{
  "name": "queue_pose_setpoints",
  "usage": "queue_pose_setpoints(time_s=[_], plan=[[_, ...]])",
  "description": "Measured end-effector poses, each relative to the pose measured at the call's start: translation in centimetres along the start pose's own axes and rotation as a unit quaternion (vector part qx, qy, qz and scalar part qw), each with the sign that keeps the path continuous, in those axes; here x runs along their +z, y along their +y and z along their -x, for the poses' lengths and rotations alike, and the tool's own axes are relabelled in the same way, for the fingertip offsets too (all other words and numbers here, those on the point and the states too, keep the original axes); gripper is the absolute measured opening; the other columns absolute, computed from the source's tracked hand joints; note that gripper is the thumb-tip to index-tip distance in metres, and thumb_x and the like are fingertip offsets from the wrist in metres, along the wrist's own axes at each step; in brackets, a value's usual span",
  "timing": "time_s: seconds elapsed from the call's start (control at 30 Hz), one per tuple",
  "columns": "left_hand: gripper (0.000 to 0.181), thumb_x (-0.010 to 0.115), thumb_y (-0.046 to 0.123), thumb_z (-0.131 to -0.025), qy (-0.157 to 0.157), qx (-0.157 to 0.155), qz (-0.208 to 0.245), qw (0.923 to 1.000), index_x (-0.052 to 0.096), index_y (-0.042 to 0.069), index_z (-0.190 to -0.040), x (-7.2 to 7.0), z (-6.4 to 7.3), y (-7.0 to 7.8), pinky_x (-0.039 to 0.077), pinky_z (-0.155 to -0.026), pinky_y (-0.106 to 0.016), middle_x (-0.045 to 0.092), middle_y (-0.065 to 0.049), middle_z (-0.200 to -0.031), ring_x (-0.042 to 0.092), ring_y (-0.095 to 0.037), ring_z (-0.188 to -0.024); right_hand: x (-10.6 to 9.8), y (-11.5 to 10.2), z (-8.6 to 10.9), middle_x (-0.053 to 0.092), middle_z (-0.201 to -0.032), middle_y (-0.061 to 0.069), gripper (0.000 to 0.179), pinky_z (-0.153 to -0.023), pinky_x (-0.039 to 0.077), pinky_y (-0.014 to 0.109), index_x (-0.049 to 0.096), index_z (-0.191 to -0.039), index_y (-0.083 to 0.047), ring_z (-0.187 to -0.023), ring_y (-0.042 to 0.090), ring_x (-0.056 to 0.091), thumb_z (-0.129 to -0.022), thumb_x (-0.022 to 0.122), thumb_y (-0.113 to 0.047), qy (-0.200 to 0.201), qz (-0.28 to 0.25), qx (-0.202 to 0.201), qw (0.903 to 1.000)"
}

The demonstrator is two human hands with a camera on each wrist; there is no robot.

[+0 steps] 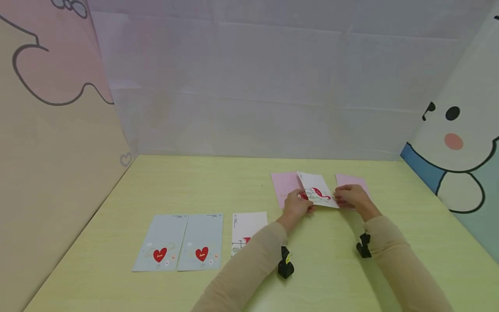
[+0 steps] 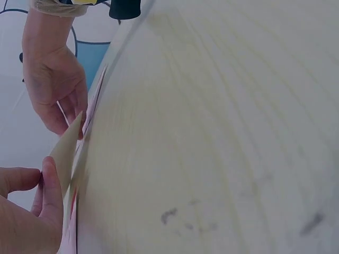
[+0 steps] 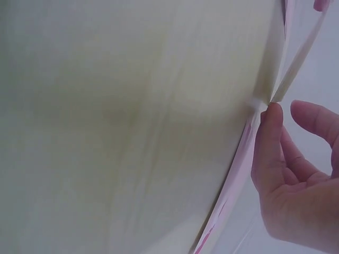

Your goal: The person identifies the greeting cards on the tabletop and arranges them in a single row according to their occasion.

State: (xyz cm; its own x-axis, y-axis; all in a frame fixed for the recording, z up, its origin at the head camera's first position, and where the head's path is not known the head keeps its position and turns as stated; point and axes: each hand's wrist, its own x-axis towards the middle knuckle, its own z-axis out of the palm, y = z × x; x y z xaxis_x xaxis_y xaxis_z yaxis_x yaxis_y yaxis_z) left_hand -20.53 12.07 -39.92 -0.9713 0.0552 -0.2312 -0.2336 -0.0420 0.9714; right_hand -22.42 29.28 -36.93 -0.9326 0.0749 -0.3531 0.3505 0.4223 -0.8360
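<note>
A white card with a red flamingo [image 1: 319, 190] is tilted up off the table. My left hand [image 1: 297, 206] pinches it near its lower left corner; the left wrist view shows the card [image 2: 68, 151] edge-on beside the thumb and fingers. At its other side is my right hand [image 1: 354, 197], a fingertip right at the card's lower corner and the thumb apart, as the right wrist view shows. A pink card [image 1: 285, 184] lies partly hidden behind the white one and my left hand. Another pink card [image 1: 356, 180] lies behind my right hand.
Two pale blue cards with red hearts, a left one [image 1: 163, 238] and a right one [image 1: 202, 238], lie side by side on the table [image 1: 187, 182]. Right of them lies a second flamingo card [image 1: 249, 223], partly covered by my left sleeve. A white back wall [image 1: 253, 86] borders the table.
</note>
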Motion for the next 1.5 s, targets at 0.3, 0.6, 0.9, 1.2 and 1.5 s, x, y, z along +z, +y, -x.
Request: queue_pose_setpoints(time_s=[0.3,0.6,0.9,1.2,1.5], plan=[[0.045,0.057,-0.013,-0.076,-0.027,0.004,0.03,0.9992,0.049,-0.002,-0.118,-0.7,0.8,0.5,0.052,-0.055,-0.028,0.059,-0.011,-0.067,0.062,-0.023,-0.059,-0.2,0.7,0.3,0.061,-0.08,0.004,0.038,-0.062,0.051,0.025,0.05,-0.115,0.009,-0.067,0.008,0.057,-0.083,0.058,-0.011,-0.014,0.001,-0.035,0.9993],[0.059,0.056,-0.014,-0.076,-0.071,0.002,0.032,0.9969,0.038,0.002,-0.13,-1.9,2.0,1.5,0.052,-0.061,-0.032,0.06,-0.014,-0.072,0.062,-0.023,-0.062,-0.1,0.4,1.6,0.058,-0.089,0.006,0.041,-0.065,0.049,0.022,0.045,-0.117,0.014,-0.072,0.007,0.054,-0.085,0.054,-0.01,-0.02,0.008,-0.067,0.9975],[0.068,0.056,-0.016,-0.075,-0.105,0.013,0.023,0.9941,0.032,0.004,-0.135,-3.5,2.7,1.3,0.052,-0.06,-0.03,0.062,-0.015,-0.074,0.062,-0.021,-0.06,0.7,0.4,2.6,0.058,-0.097,0.009,0.043,-0.069,0.049,0.024,0.043,-0.12,0.013,-0.076,0.008,0.056,-0.086,0.055,-0.01,-0.048,-0.033,-0.069,0.9959],[0.066,0.06,-0.011,-0.076,-0.111,0.005,0.014,0.9937,0.033,0.005,-0.134,-4.9,3.8,1.4,0.052,-0.06,-0.032,0.061,-0.012,-0.072,0.059,-0.016,-0.056,1.4,0.7,3.5,0.05,-0.112,0.018,0.046,-0.078,0.047,0.028,0.042,-0.124,0.009,-0.085,0.013,0.055,-0.087,0.055,-0.015,-0.058,-0.039,-0.075,0.9947],[0.057,0.06,-0.009,-0.076,-0.103,0.024,-0.007,0.9943,0.038,0.0,-0.128,-6.8,5.0,1.1,0.052,-0.059,-0.03,0.061,-0.01,-0.072,0.06,-0.016,-0.057,2.2,1.0,4.7,0.052,-0.104,0.014,0.047,-0.078,0.047,0.029,0.039,-0.126,0.011,-0.086,0.012,0.054,-0.088,0.055,-0.012,-0.086,-0.062,-0.106,0.9887]])
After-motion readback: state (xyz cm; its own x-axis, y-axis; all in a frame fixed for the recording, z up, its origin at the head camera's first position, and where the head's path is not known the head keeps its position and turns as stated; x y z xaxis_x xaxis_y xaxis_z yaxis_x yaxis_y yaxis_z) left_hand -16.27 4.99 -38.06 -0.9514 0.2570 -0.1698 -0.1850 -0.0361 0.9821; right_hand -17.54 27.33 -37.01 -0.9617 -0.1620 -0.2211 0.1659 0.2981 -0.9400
